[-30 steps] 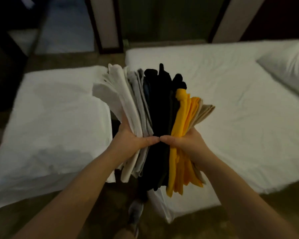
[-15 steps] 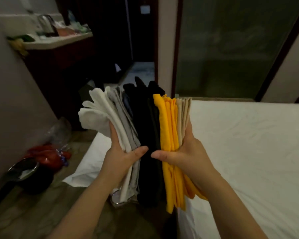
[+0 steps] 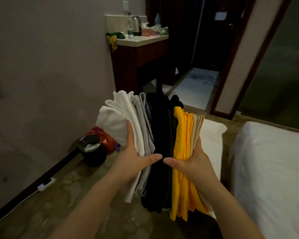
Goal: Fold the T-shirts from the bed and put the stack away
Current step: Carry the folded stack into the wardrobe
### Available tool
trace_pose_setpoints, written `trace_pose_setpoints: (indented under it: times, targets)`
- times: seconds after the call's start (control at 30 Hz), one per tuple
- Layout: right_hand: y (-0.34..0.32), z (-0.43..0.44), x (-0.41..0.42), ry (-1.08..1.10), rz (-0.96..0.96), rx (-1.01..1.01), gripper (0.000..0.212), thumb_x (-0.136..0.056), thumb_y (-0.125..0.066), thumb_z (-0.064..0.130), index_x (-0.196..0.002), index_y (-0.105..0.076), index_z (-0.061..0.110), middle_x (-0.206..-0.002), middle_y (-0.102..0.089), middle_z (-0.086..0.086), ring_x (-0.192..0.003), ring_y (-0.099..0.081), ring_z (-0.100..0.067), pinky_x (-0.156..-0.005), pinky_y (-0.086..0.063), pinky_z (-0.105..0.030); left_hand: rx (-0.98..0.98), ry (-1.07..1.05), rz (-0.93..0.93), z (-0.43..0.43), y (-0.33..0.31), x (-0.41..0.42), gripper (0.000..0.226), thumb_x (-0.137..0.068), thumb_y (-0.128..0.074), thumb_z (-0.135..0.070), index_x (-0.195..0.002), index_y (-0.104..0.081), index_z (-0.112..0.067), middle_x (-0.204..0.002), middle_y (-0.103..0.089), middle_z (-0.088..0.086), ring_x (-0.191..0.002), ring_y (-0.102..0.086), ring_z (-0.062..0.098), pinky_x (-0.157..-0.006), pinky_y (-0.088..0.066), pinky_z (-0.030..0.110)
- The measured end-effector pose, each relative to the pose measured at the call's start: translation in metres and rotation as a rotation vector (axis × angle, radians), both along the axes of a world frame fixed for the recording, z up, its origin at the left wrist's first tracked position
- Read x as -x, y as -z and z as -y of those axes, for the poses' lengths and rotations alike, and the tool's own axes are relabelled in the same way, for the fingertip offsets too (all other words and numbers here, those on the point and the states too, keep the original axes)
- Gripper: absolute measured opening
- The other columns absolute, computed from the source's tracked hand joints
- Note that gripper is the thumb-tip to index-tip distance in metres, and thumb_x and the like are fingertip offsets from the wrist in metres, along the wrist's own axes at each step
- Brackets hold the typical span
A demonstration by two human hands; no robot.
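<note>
Head view: the folding looks finished and the putting-away step is in hand. The stack of T-shirts [image 3: 162,135] sits at the centre of the frame, turned on edge and carried above the floor [image 3: 59,195], with the bed [image 3: 269,169] at the right. White layers are at the left of the stack, then grey, black, yellow and beige.

The left hand [image 3: 136,161] presses the white side and the right hand [image 3: 192,163] the beige side. Both clamp the stack between them, thumbs laid across its near edge with tips almost meeting.

A table [image 3: 141,39] with bottles stands in the upper middle, and a bin [image 3: 93,150] is at lower left. No storage place is visible. The next move probably calls for steady sideways pressure so no layer slips out while walking.
</note>
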State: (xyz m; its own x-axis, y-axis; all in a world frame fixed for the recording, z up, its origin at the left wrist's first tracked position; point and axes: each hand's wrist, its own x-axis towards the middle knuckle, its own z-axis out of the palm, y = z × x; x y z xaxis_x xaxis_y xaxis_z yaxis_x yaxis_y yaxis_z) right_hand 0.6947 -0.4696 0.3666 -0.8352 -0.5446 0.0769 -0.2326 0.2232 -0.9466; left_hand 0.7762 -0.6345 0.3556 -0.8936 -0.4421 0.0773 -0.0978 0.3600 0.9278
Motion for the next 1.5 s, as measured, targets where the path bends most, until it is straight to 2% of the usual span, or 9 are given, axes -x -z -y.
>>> trace_pose_setpoints:
  times: [0.1,0.23,0.4,0.6,0.77,0.97,1.13,1.33,1.5]
  targets:
    - [0.011,0.064,0.004,-0.003,0.036,0.033,0.108,-0.051,-0.079,0.057,-0.139,-0.018,0.040,-0.104,-0.043,0.031,-0.097,-0.048,-0.002,-0.072,-0.038,-0.012,0.014,-0.039,0.070,0.061,0.003,0.001,0.121,-0.069,-0.076,-0.045,-0.119,0.033,-0.062,-0.154,-0.008,-0.012,-0.137,-0.028,0.017,-0.107,-0.036,0.036]
    - [0.025,0.129,0.024,-0.019,0.051,0.037,0.110,-0.053,-0.078,0.056,-0.143,-0.016,0.037,-0.117,-0.044,0.023,-0.107,-0.045,-0.005,-0.086,-0.039,-0.022,0.066,-0.088,0.136,0.122,0.007,0.015,0.119,-0.071,-0.074,-0.042,-0.120,0.034,-0.057,-0.155,-0.012,-0.004,-0.133,-0.036,0.022,-0.100,-0.038,0.032]
    - [0.045,0.196,0.074,-0.037,0.113,0.032,0.105,-0.063,-0.081,0.039,-0.144,-0.013,0.036,-0.107,-0.039,0.032,-0.100,-0.044,-0.001,-0.076,-0.038,-0.011,0.080,-0.098,0.178,0.181,0.016,0.056,0.123,-0.070,-0.073,-0.042,-0.135,0.031,-0.048,-0.156,-0.012,-0.008,-0.135,-0.033,0.019,-0.102,-0.036,0.033]
    - [0.058,0.276,0.162,-0.111,0.135,0.003,0.107,-0.064,-0.083,0.039,-0.145,-0.014,0.032,-0.115,-0.043,0.018,-0.110,-0.048,-0.009,-0.089,-0.040,-0.023,0.100,-0.194,0.237,0.249,0.016,0.129,0.125,-0.067,-0.075,-0.040,-0.132,0.032,-0.050,-0.153,-0.021,-0.008,-0.130,-0.040,0.019,-0.098,-0.038,0.033]
    - [0.057,0.343,0.224,-0.154,0.153,0.043,0.108,-0.061,-0.084,0.041,-0.145,-0.015,0.033,-0.116,-0.045,0.019,-0.110,-0.048,-0.009,-0.092,-0.041,-0.027,0.133,-0.184,0.214,0.316,0.012,0.186,0.129,-0.066,-0.078,-0.038,-0.134,0.032,-0.047,-0.137,-0.017,-0.023,-0.125,-0.027,0.004,-0.102,-0.032,0.032]
    - [0.061,0.417,0.308,-0.137,0.118,0.028,0.115,-0.059,-0.084,0.044,-0.146,-0.011,0.031,-0.127,-0.043,0.013,-0.118,-0.047,-0.013,-0.098,-0.042,-0.032,0.103,-0.168,0.213,0.394,0.021,0.269,0.128,-0.052,-0.073,-0.055,-0.125,0.033,-0.059,-0.155,-0.014,-0.011,-0.137,-0.030,0.018,-0.106,-0.034,0.039]
    - [0.074,0.485,0.380,-0.061,0.145,0.024,0.110,-0.061,-0.084,0.042,-0.144,-0.013,0.035,-0.118,-0.045,0.017,-0.111,-0.048,-0.008,-0.092,-0.043,-0.028,0.098,-0.070,0.186,0.471,0.031,0.355,0.124,-0.066,-0.077,-0.035,-0.122,0.030,-0.059,-0.153,-0.018,-0.011,-0.135,-0.032,0.017,-0.105,-0.032,0.035]
    - [0.081,0.535,0.456,0.128,0.205,0.029,0.120,-0.050,-0.079,0.053,-0.147,-0.011,0.033,-0.131,-0.044,0.011,-0.120,-0.046,-0.013,-0.101,-0.043,-0.037,0.177,0.156,0.239,0.539,0.033,0.467,0.129,-0.065,-0.075,-0.044,-0.132,0.035,-0.045,-0.155,-0.007,-0.011,-0.137,-0.025,0.013,-0.101,-0.029,0.026]
    - [0.077,0.528,0.518,0.289,0.220,0.035,0.107,-0.064,-0.083,0.036,-0.145,-0.014,0.033,-0.108,-0.043,0.023,-0.110,-0.047,-0.009,-0.093,-0.041,-0.028,0.128,0.323,0.239,0.540,0.041,0.556,0.127,-0.069,-0.075,-0.041,-0.134,0.035,-0.041,-0.156,-0.003,-0.010,-0.138,-0.024,0.014,-0.103,-0.030,0.027]
